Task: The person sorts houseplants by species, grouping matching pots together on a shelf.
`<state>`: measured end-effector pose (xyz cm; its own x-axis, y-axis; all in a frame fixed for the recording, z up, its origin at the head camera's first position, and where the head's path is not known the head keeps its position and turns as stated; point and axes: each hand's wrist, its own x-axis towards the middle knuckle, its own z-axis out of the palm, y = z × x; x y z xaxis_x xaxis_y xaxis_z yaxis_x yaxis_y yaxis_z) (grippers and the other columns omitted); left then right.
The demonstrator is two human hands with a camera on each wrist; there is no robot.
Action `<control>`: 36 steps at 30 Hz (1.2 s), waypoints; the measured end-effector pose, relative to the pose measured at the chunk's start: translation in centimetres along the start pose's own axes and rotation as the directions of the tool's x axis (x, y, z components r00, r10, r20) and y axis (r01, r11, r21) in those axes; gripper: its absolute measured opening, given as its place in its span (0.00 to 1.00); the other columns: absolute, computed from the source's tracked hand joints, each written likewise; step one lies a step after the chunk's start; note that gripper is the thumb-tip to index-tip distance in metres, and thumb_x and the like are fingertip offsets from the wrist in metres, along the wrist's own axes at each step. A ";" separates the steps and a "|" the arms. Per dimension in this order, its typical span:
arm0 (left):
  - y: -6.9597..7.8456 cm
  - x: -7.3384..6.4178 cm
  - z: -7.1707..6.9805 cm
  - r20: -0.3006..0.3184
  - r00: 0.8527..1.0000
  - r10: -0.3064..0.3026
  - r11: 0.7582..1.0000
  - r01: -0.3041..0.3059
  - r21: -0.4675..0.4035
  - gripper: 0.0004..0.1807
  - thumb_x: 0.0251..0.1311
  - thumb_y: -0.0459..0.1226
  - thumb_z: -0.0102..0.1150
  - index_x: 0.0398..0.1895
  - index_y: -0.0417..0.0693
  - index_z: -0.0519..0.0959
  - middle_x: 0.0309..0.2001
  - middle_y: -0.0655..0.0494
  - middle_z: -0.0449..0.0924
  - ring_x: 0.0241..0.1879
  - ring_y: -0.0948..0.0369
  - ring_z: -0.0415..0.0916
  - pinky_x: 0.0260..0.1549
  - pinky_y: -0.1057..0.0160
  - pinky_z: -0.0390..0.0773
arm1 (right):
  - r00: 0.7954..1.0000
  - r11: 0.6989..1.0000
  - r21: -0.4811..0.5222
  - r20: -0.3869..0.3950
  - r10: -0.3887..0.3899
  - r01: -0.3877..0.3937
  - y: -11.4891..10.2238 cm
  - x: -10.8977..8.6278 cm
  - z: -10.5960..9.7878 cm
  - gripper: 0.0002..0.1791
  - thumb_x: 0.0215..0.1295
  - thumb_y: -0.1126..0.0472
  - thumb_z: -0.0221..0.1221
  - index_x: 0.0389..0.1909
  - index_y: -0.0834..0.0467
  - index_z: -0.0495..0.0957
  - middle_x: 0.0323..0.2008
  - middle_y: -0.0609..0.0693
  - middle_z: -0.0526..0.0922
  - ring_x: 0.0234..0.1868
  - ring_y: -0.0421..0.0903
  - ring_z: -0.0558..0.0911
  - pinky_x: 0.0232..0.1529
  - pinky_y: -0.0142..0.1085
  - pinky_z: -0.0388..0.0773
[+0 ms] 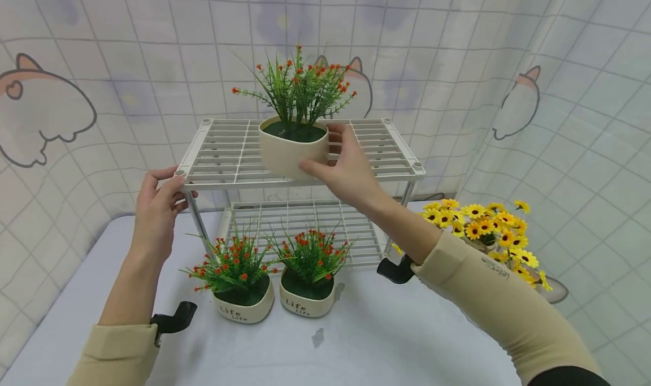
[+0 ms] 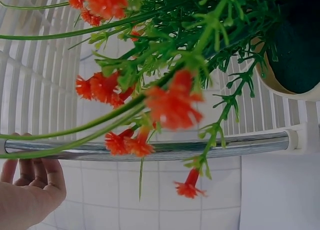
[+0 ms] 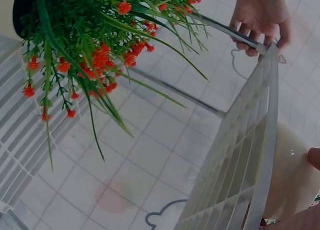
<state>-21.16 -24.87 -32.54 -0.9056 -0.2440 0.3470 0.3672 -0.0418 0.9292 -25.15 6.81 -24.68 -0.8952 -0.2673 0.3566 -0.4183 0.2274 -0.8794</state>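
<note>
My right hand [image 1: 351, 171] grips the side of a cream pot [image 1: 292, 153] of artificial grass with small red-orange flowers, thumb on its front. This potted plant is upright at the top tier's front edge. The white two-tier wire rack [image 1: 221, 168] has my left hand [image 1: 155, 213] at its front left corner, fingers curled at the post's top. In the left wrist view, the left fingers [image 2: 52, 177] are behind the metal post [image 2: 225, 147]. In the right wrist view, the held pot [image 3: 287, 175] shows beyond the top tier, with a fingertip against it.
Two matching potted plants, a left one [image 1: 245, 309] and a right one [image 1: 307, 304], stand on the white-covered table [image 1: 386, 341] before the lower tier [image 1: 356, 222]. Yellow artificial flowers [image 1: 488, 228] stand right of the rack. A patterned curtain [image 1: 168, 81] hangs behind.
</note>
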 end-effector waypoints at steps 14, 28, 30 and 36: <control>-0.1 0.1 0.0 0.004 1.000 0.003 1.000 -0.003 -0.006 0.13 0.78 0.42 0.51 0.60 0.53 0.68 0.48 0.58 0.82 0.42 0.61 0.77 0.44 0.69 0.71 | 0.998 0.998 -0.028 0.011 -0.060 0.060 -0.2 1.0 2.3 0.43 0.65 0.61 0.70 0.75 0.61 0.56 0.63 0.58 0.69 0.58 0.54 0.77 0.55 0.43 0.78; -0.1 0.0 0.3 -0.001 1.000 -0.002 1.000 0.002 -0.002 0.12 0.78 0.42 0.50 0.59 0.53 0.68 0.48 0.55 0.81 0.42 0.62 0.77 0.45 0.69 0.71 | 0.999 0.993 -0.118 0.045 -0.019 0.025 -1.0 3.2 5.8 0.45 0.65 0.59 0.71 0.75 0.64 0.55 0.64 0.60 0.69 0.62 0.53 0.76 0.55 0.38 0.78; -0.1 0.0 0.3 0.000 1.000 -0.004 1.000 0.004 0.007 0.12 0.78 0.42 0.49 0.59 0.54 0.68 0.48 0.55 0.81 0.42 0.62 0.77 0.45 0.69 0.71 | 0.998 0.990 -0.137 0.061 -0.013 0.022 -1.1 3.5 6.3 0.44 0.66 0.59 0.70 0.75 0.64 0.55 0.64 0.60 0.69 0.63 0.53 0.76 0.56 0.37 0.78; -0.1 0.1 0.2 -0.006 1.000 -0.009 1.000 0.009 0.015 0.13 0.78 0.43 0.50 0.60 0.54 0.68 0.49 0.57 0.80 0.42 0.62 0.76 0.45 0.69 0.71 | 0.996 0.982 -0.181 0.080 -0.035 0.049 -1.6 4.3 7.6 0.41 0.67 0.60 0.68 0.73 0.67 0.56 0.62 0.61 0.70 0.60 0.51 0.77 0.53 0.36 0.78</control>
<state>-21.29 -24.70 -32.59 -0.9076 -0.2498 0.3375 0.3554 -0.0291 0.9343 -27.16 -1.83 -24.13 -0.8647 -0.3491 0.3611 -0.4829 0.3801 -0.7889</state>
